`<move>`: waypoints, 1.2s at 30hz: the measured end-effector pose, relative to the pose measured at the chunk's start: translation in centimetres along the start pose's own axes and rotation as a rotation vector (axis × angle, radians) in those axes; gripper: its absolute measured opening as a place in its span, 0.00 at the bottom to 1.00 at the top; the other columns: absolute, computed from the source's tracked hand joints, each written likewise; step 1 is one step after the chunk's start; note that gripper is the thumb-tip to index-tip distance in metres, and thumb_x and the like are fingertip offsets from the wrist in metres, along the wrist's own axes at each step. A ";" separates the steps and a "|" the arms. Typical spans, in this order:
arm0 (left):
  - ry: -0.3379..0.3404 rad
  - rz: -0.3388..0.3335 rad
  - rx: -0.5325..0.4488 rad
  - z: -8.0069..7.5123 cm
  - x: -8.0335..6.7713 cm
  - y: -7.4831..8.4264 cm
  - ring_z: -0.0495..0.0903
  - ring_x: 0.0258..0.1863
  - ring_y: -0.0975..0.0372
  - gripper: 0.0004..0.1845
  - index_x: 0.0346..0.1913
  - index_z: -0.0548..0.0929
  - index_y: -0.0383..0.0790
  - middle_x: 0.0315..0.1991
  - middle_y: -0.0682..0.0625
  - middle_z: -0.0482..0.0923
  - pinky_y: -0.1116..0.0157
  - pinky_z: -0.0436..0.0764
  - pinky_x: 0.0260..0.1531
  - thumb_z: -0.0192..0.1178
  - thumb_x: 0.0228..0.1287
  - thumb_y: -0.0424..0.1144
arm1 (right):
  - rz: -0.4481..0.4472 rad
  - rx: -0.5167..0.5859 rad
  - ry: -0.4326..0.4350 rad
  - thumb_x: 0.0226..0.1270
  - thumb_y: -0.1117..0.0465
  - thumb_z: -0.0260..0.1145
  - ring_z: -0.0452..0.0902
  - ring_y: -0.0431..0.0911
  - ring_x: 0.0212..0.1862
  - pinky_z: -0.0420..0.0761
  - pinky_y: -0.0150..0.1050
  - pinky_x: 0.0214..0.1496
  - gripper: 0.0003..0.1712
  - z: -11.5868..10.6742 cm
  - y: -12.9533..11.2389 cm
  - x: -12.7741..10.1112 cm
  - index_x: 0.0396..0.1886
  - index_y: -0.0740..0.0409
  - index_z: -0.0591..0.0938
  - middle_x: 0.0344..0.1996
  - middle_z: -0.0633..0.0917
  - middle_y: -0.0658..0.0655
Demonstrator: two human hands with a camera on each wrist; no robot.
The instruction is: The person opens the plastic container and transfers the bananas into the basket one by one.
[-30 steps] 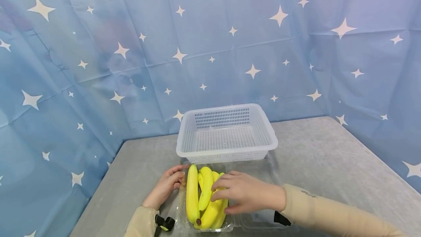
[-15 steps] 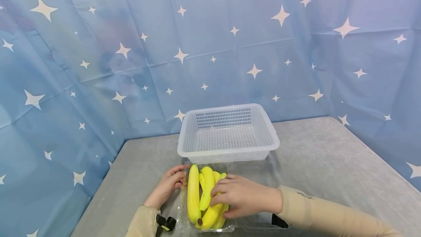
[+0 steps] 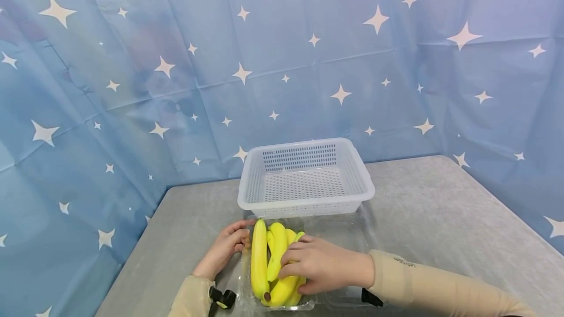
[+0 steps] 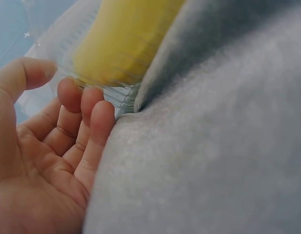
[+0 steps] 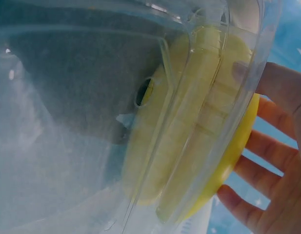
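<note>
Nearest lie the two beige cloth sleeves, the left one (image 3: 191, 298) with a small black device (image 3: 222, 299) at its cuff. Between them on the grey, matte tabletop (image 3: 449, 204) sits a clear plastic clamshell container (image 3: 304, 306), its transparent lid (image 3: 341, 226) folded out flat to the right. Several yellow bananas fill it lengthwise: a long, nearly straight yellow banana (image 3: 259, 258) along the left wall, and beside it others overlapping, tilted.

The left hand (image 3: 226, 244) rests at the container's left side, fingers loosely bent, fingertips touching the plastic wall and thumb apart. The right hand (image 3: 323, 263) reaches over from the right, its fingers and thumb curved round a curved yellow banana (image 3: 284, 291) that lies inside the container.

Just beyond the container stands a white, rectangular perforated plastic basket (image 3: 308, 205). Behind it all hangs a blue cloth curtain (image 3: 282, 38) printed with white four-pointed stars.
</note>
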State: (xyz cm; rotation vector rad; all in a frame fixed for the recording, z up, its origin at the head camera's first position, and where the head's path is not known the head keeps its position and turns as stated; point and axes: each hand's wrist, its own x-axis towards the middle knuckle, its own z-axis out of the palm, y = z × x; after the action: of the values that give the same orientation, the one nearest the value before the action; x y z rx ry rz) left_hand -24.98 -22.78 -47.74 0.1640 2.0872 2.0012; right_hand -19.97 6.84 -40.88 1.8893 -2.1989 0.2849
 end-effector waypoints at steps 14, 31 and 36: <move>-0.005 -0.007 -0.004 0.3 -0.1 0.1 0.75 0.25 0.64 0.24 0.64 0.69 0.25 0.27 0.51 0.74 0.68 0.78 0.26 0.52 0.70 0.35 | -0.031 -0.125 0.053 0.54 0.56 0.75 0.75 0.37 0.44 0.69 0.31 0.44 0.23 0.6 -0.4 0.2 0.51 0.37 0.83 0.42 0.80 0.41; 0.013 -0.033 -0.001 0.3 0.0 0.2 0.75 0.25 0.63 0.23 0.64 0.70 0.27 0.26 0.50 0.75 0.68 0.77 0.25 0.52 0.70 0.35 | -0.045 -0.162 0.106 0.57 0.54 0.74 0.76 0.37 0.44 0.68 0.30 0.43 0.20 0.6 -0.3 0.1 0.51 0.36 0.84 0.41 0.81 0.41; 0.005 -0.023 -0.004 0.2 0.1 0.2 0.75 0.25 0.64 0.24 0.64 0.69 0.26 0.26 0.51 0.75 0.69 0.78 0.25 0.53 0.70 0.35 | -0.050 -0.148 0.111 0.56 0.56 0.74 0.76 0.37 0.44 0.69 0.31 0.44 0.22 0.4 -0.2 0.1 0.52 0.36 0.84 0.42 0.81 0.42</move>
State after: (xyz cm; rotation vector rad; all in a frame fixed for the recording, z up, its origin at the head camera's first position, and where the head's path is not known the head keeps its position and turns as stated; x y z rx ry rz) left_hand -25.01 -22.59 -47.57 0.1334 2.0779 1.9946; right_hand -19.82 6.59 -41.22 1.8015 -2.0381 0.2065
